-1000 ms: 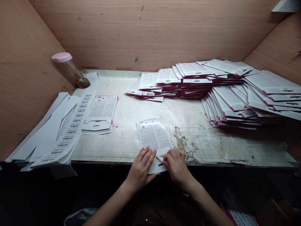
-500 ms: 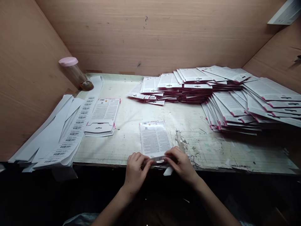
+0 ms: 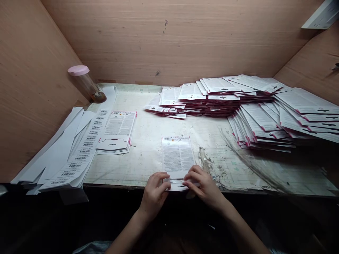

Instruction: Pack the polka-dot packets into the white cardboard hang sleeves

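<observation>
A white printed card packet (image 3: 178, 155) lies at the table's front edge, its text side up and its hang-hole flap (image 3: 177, 187) towards me. My left hand (image 3: 155, 190) pinches the flap's left corner between thumb and fingers. On the other side, my right hand (image 3: 203, 183) has thumb and fingers closed on the flap's right end, by the dark hang slot. Under the right hand a small pale piece shows dimly, too unclear to name. To the left lies a small stack of similar packets (image 3: 119, 128), squared up with flaps towards me.
Sheets of barcode labels (image 3: 87, 144) and white paper strips (image 3: 58, 148) cover the left side. A clear jar with a pink lid (image 3: 78, 70) leans behind them. Large heaps of packets (image 3: 222, 97) fill the back and right (image 3: 270, 123). The tabletop (image 3: 206, 158) is torn near my right hand.
The flap was tilted up between my fingers and now lies flatter, with its slot showing. The packet has turned straighter and sits slightly further right in view.
</observation>
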`<state>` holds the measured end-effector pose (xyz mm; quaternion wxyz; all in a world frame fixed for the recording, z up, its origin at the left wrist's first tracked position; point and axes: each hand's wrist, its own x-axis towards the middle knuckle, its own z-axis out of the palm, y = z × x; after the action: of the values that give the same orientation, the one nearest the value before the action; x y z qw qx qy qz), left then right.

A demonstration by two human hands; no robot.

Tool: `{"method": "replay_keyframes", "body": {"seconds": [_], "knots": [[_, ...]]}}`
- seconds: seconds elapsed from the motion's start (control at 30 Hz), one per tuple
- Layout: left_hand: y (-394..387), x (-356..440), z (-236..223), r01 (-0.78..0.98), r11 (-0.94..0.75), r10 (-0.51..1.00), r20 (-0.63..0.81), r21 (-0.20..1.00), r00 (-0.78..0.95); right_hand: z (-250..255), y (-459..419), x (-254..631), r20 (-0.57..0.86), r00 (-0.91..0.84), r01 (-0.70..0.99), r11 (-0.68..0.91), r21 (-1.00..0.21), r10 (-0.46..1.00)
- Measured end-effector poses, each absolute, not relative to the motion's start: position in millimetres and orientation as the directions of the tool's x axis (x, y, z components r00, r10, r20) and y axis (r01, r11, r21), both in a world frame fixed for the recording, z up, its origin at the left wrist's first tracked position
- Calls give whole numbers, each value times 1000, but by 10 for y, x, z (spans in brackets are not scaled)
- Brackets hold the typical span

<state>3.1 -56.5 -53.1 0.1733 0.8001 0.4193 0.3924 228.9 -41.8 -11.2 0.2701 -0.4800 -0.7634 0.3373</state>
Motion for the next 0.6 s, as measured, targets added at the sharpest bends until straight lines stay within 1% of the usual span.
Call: {"method": "replay_keyframes", "body": {"seconds": [0.07,0.13,0.2,0.27,0.33,0.37,0.43,0.47,0.5,0.53,0.6], "knots": [[-570,21,-571,519,-597,800,501,612,330,-83,-389,2198,42,-403,606,301,-736,914],[-573,18,-599,511,-602,795,517,613,316,-74,-367,2078,-14,-432,689,320,-650,902],[-569,18,-615,502,-614,785,536,609,310,-85,-356,1956,-37,-431,785,354,-509,902],[-562,18,-625,495,-621,779,545,607,310,-120,-345,1854,3,-454,845,431,-316,891],[-554,18,-635,493,-624,777,547,606,311,-168,-324,1793,75,-533,829,538,-155,843],[-551,17,-640,493,-624,777,547,606,311,-187,-312,1785,106,-567,810,577,-110,817],[-547,15,-649,493,-622,779,545,608,311,-186,-303,1822,145,-601,785,614,-79,786],[-547,12,-650,493,-620,780,543,610,310,-158,-317,1871,160,-596,785,613,-92,787],[-548,9,-647,493,-618,782,541,612,309,-109,-350,1940,181,-580,785,604,-134,794],[-550,6,-639,492,-617,783,540,614,309,-45,-403,2025,204,-564,775,599,-203,800],[-557,-2,-608,487,-611,789,525,624,319,99,-560,2221,212,-551,715,588,-379,807]]}}
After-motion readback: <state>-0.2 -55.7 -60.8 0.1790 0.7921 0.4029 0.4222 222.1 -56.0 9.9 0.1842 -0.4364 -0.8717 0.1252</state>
